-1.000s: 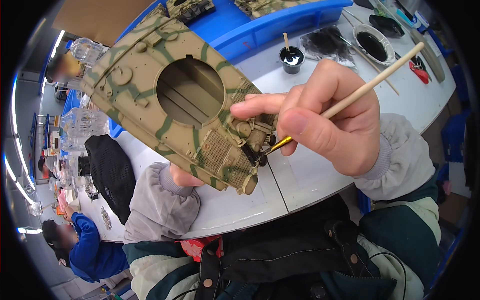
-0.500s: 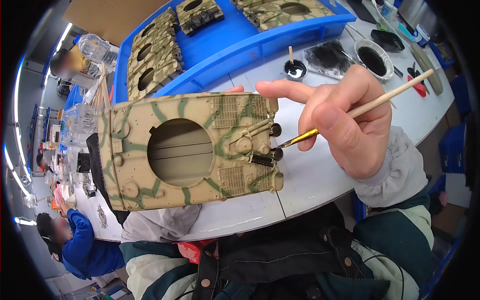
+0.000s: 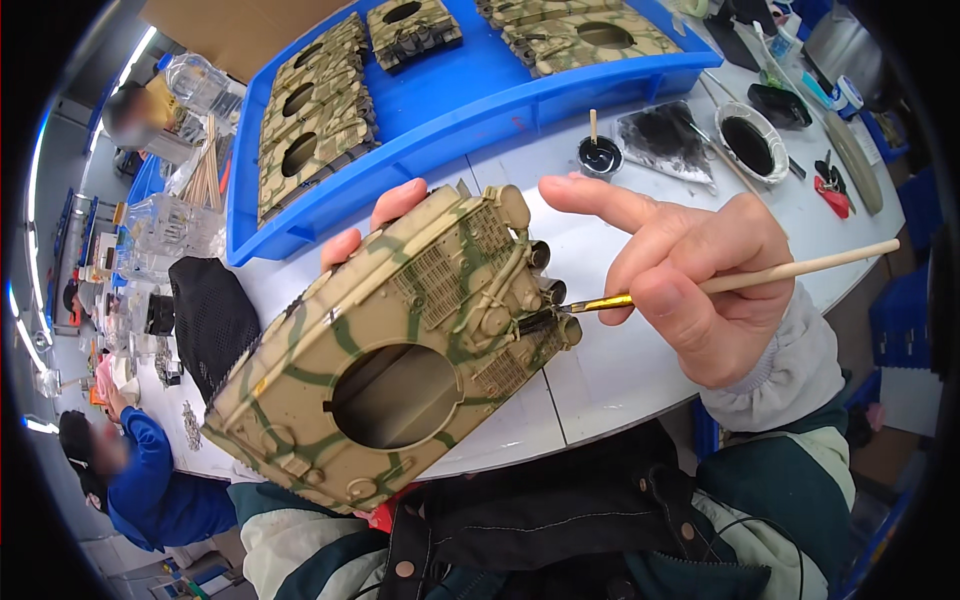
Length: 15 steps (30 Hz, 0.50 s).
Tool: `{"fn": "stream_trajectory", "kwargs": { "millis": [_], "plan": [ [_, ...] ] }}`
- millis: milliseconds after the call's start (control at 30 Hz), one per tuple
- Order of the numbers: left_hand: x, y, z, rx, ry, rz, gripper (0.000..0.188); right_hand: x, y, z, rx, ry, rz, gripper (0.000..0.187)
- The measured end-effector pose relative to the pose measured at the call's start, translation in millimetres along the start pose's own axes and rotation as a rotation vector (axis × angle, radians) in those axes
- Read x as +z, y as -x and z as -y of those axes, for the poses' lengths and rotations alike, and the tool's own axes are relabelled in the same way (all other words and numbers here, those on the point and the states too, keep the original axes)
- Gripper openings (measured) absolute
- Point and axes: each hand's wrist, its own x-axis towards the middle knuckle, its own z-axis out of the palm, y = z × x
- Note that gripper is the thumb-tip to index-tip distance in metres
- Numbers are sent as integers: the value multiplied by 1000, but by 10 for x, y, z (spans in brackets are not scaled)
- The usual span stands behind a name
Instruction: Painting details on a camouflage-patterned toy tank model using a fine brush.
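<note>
A model tank hull (image 3: 300, 390) in tan and green camouflage, with a round opening in its top, is tilted up in front of me. My left hand (image 3: 370, 222) grips it from behind; only some fingertips show over its upper edge. My right hand (image 3: 700, 285) is closed round a thin paintbrush (image 3: 800, 268) with a pale wooden handle and gold ferrule, index finger stretched out. The brush tip is at the hull's rear end, beside the dark exhaust pipes (image 3: 550, 290) and a black part; whether it touches is hard to tell.
A blue tray (image 3: 440, 140) with several similar hulls stands behind. Right of it are a small cup of black paint (image 3: 599, 157), a black-smeared plastic bag (image 3: 665, 145) and a white bowl (image 3: 750, 143) of black liquid. Bottles and wooden sticks (image 3: 205, 170) stand left; a person in blue (image 3: 165, 490) sits there.
The hull has turned, its rear end swinging up and its front down toward me. Left fingers now show more over its edge. The brush tip has shifted slightly lower along the rear.
</note>
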Motion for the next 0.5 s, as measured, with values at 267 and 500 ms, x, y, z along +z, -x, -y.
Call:
{"fn": "stream_trajectory", "kwargs": {
  "millis": [267,500],
  "plan": [
    [-165,-757,333,166,149,194,60,58,49,55,198,-22,-60,6],
    [-216,-967,437,226,203,248,59,39,56,26,192,16,-48,8]
  ]
}}
